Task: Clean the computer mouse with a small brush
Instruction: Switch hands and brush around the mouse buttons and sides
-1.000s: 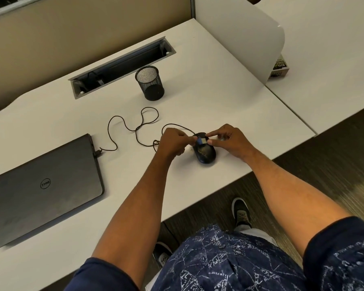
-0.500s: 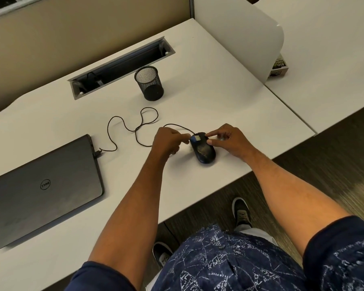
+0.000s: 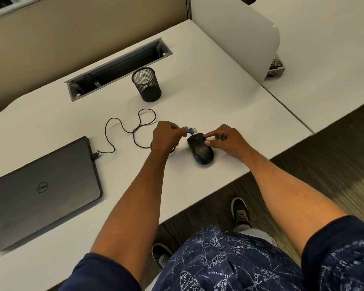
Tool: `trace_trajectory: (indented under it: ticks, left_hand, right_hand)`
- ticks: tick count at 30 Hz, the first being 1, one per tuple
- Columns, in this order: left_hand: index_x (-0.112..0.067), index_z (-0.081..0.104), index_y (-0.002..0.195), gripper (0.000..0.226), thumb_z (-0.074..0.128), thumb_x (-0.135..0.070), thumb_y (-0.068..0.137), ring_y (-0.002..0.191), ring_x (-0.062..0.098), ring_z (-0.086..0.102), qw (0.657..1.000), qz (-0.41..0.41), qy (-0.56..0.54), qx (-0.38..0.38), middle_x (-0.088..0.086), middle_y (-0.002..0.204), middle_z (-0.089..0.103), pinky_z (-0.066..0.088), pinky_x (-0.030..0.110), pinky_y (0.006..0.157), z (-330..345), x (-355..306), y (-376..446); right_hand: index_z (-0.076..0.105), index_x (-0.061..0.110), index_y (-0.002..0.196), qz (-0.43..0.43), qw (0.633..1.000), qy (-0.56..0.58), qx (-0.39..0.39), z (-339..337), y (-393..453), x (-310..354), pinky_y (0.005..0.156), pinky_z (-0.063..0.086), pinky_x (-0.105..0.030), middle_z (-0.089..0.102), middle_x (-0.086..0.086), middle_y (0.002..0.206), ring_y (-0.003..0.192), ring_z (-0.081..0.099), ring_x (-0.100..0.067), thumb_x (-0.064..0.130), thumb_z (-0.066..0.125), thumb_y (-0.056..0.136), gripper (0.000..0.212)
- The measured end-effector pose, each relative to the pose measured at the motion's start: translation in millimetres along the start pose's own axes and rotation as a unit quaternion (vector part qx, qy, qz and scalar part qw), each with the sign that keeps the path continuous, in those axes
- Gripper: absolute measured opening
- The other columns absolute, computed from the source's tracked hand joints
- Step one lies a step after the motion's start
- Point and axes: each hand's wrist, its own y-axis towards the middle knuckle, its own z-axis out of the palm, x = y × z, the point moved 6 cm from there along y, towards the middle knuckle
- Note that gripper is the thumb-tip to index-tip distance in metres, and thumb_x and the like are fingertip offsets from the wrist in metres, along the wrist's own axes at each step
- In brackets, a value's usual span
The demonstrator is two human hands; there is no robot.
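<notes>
- Black computer mouse [image 3: 200, 149] lies on the white counter [image 3: 219, 106], near its front edge, between both hands.
- Left hand [image 3: 166, 136]: grip pinched on a small brush [image 3: 191, 130] with a blue ferrule and pale bristles; the tip sits just above the mouse's far end.
- Right hand [image 3: 227, 141]: thumb and forefinger touch the mouse's right side, other fingers curled, steadying it.
- Mouse cable [image 3: 122, 127] loops left to a closed laptop [image 3: 42, 190].
- Mesh pen cup [image 3: 146, 85] stands behind, well apart.
</notes>
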Motion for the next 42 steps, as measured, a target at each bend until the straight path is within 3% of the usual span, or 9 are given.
trace_trajectory:
  ticks: [8,12,17,21,24,28,31,39,42]
  left_hand:
    - [0.0,0.077,0.084,0.029,0.081,-0.029,0.082,0.068,0.02,0.058,0.996,-0.008,0.091,-0.02,0.008,0.073,0.066,0.041,0.027,0.058,7,3,10]
    - [-0.006,0.07,0.072,0.028,0.081,-0.031,0.081,0.058,0.016,0.05,0.993,-0.001,0.109,-0.038,0.002,0.06,0.056,0.034,0.025,0.052,4,3,12]
    - [-0.004,0.077,0.083,0.026,0.081,-0.03,0.084,0.053,0.012,0.054,0.999,-0.016,0.048,0.016,-0.002,0.061,0.061,0.04,0.021,0.053,10,7,11]
    - [0.0,0.072,0.087,0.026,0.077,-0.025,0.082,0.071,0.022,0.056,0.99,-0.011,0.134,-0.039,0.008,0.074,0.062,0.037,0.026,0.057,4,8,10]
    - [0.001,0.072,0.08,0.026,0.076,-0.025,0.082,0.063,0.02,0.053,0.992,0.007,0.109,-0.063,0.009,0.067,0.061,0.038,0.026,0.055,0,4,8]
    - [0.001,0.079,0.081,0.027,0.079,-0.026,0.084,0.045,0.014,0.045,1.0,-0.006,0.001,0.026,-0.001,0.048,0.055,0.039,0.026,0.052,7,5,2]
    - [0.01,0.077,0.086,0.028,0.08,-0.018,0.084,0.046,0.016,0.04,0.994,-0.048,-0.037,0.086,-0.003,0.043,0.047,0.035,0.023,0.046,15,16,-3]
    - [0.0,0.078,0.078,0.023,0.081,-0.022,0.086,0.046,0.015,0.044,0.986,-0.087,0.046,0.137,0.004,0.049,0.052,0.037,0.019,0.041,15,22,-1]
    - [-0.006,0.077,0.074,0.021,0.079,-0.023,0.086,0.034,0.01,0.04,0.986,-0.082,0.064,0.131,-0.001,0.04,0.051,0.033,0.016,0.037,9,17,2]
  right_hand:
    - [0.078,0.023,0.109,0.0,1.0,-0.004,0.001,0,-1,0,0.076,0.04,-0.02,0.055,0.0,0.093,0.081,0.052,-0.008,0.025,0.083,0.081,0.028]
    - [0.078,0.025,0.109,-0.002,1.0,-0.006,0.001,0,-1,0,0.075,0.04,-0.02,0.057,-0.002,0.094,0.082,0.052,-0.009,0.026,0.083,0.081,0.028]
    - [0.078,0.024,0.109,-0.006,1.0,-0.011,0.002,0,-1,1,0.076,0.041,-0.022,0.056,-0.001,0.094,0.082,0.052,-0.009,0.026,0.082,0.082,0.028]
    - [0.078,0.022,0.109,-0.003,1.0,0.005,-0.002,0,-2,1,0.078,0.043,-0.023,0.055,-0.002,0.094,0.084,0.053,-0.012,0.024,0.083,0.081,0.028]
    - [0.078,0.022,0.109,-0.001,1.0,0.009,-0.002,0,-3,1,0.079,0.042,-0.024,0.054,0.0,0.093,0.085,0.052,-0.013,0.024,0.083,0.082,0.028]
    - [0.078,0.021,0.11,-0.008,1.0,0.005,-0.001,0,-3,3,0.078,0.043,-0.025,0.056,-0.004,0.094,0.084,0.052,-0.013,0.022,0.083,0.081,0.03]
    - [0.078,0.02,0.11,-0.008,1.0,0.011,-0.003,0,-3,3,0.076,0.042,-0.022,0.055,-0.002,0.092,0.082,0.052,-0.011,0.021,0.083,0.081,0.03]
    - [0.078,0.021,0.11,-0.004,1.0,0.003,-0.002,0,-2,1,0.077,0.042,-0.025,0.055,0.0,0.093,0.084,0.053,-0.013,0.022,0.083,0.081,0.029]
    - [0.078,0.022,0.11,-0.003,1.0,0.003,-0.003,0,-2,1,0.077,0.042,-0.025,0.055,0.003,0.092,0.083,0.052,-0.012,0.023,0.082,0.082,0.028]
